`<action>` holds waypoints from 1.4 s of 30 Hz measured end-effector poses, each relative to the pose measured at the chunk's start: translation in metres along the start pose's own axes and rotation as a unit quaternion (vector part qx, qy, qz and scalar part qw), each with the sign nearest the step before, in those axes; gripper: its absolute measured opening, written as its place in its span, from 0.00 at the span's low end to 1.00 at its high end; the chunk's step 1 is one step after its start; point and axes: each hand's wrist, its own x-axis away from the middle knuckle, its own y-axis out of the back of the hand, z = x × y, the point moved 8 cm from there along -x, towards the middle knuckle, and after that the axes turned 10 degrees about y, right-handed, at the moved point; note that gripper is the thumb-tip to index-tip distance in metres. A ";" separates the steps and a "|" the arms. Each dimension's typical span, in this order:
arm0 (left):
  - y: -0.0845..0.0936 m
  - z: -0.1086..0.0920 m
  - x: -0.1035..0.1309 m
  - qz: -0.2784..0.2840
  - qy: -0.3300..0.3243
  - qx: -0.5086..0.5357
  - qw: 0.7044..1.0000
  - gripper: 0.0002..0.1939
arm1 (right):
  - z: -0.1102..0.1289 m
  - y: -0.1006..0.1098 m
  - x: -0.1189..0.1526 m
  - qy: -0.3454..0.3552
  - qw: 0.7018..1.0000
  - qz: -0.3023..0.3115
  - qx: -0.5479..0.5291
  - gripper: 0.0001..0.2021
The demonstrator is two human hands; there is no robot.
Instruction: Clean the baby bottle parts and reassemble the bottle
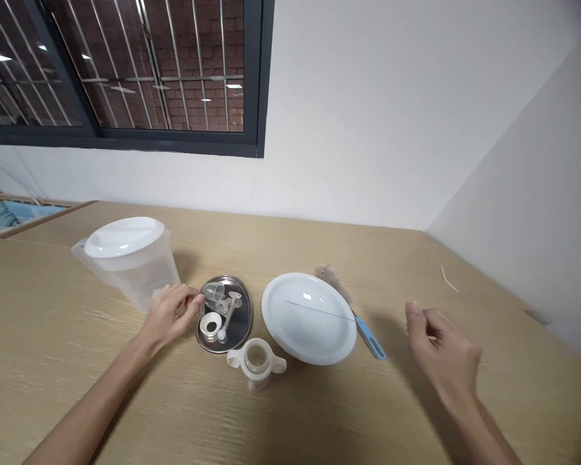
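Observation:
My left hand [170,312] is at the left rim of an oval metal tray [244,329], with thumb and fingers pinched together at its edge. Inside the tray lie a clear plastic funnel-shaped piece [215,292], a white ring [210,325] and a translucent stem piece [228,318]. Just in front of the tray stands a small cup with two side handles [256,358]. My right hand [444,352] is raised over the table at the right, fingers curled and thumb pressed to them; whether anything thin is between them is hidden.
A white bowl [300,345] sits right of the tray, with a thin dark wire [314,309] across it. Beside it lies a brush with a blue handle [370,337]. A lidded translucent pitcher [142,271] stands at left. A pale strip [448,279] lies at far right.

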 end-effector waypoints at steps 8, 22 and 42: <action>-0.014 -0.016 -0.022 0.058 0.073 -0.052 0.994 0.18 | 0.001 0.002 -0.003 0.018 1.000 -0.011 -0.018 0.23; -0.080 -0.053 -0.073 0.204 0.043 -0.219 0.953 0.25 | -0.004 0.011 -0.005 0.012 0.999 -0.029 -0.007 0.22; -0.083 -0.055 -0.064 0.210 0.080 -0.274 0.935 0.20 | -0.002 0.017 -0.007 0.022 0.999 -0.045 -0.001 0.22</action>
